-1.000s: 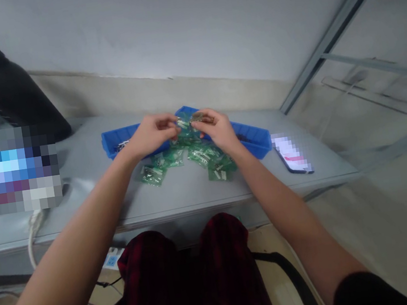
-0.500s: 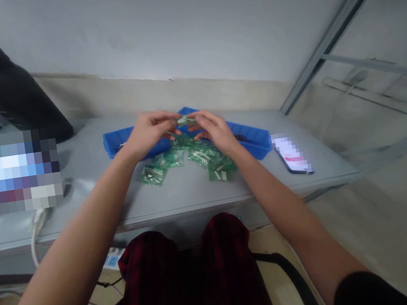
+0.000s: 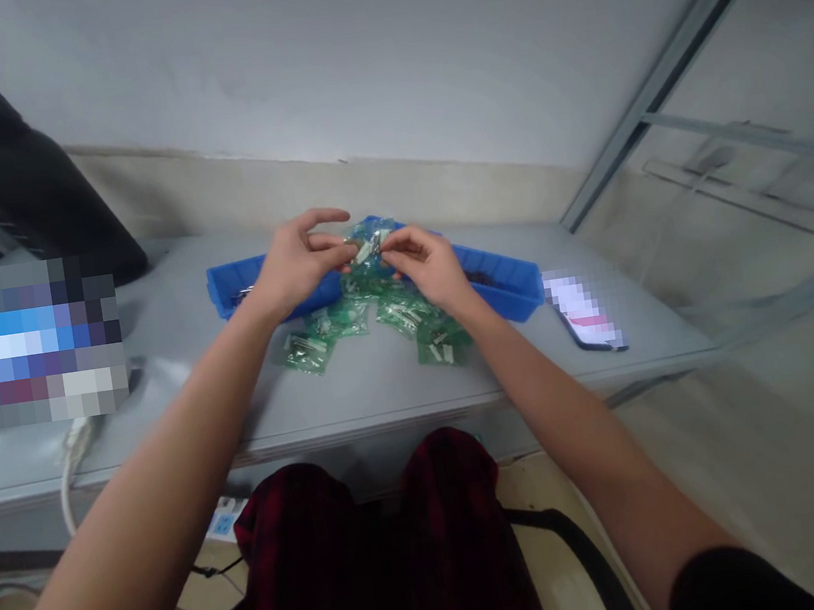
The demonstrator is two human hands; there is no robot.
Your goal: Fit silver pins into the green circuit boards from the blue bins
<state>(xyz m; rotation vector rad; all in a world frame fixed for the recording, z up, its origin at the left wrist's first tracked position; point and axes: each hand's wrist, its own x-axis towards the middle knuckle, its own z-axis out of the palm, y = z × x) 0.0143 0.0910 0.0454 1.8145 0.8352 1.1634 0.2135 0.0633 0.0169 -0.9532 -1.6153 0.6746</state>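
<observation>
Between my hands is a clear green plastic bag (image 3: 366,246) with small white and dark pieces inside. My left hand (image 3: 306,261) pinches its left side, the index finger stretched out above. My right hand (image 3: 425,260) pinches its right side between thumb and fingers. Several similar green bags (image 3: 404,310) lie loosely on the grey table below my hands. A blue bin (image 3: 222,280) with thin metal pieces is partly behind my left hand. Another blue bin (image 3: 521,284) holding small dark pieces is right of my right hand. A third blue bin lies behind the held bag, mostly hidden.
A phone (image 3: 584,310) lies on the grey table (image 3: 359,392) at the right. At the left are a blurred-out screen (image 3: 11,345), a white cable (image 3: 71,468) and a large black object (image 3: 50,194). The wall rises behind; a metal frame (image 3: 651,99) stands at right.
The held bag has turned from nearly flat to upright, showing its face. My left index finger has lifted off it, and my right fingers have closed in on its side.
</observation>
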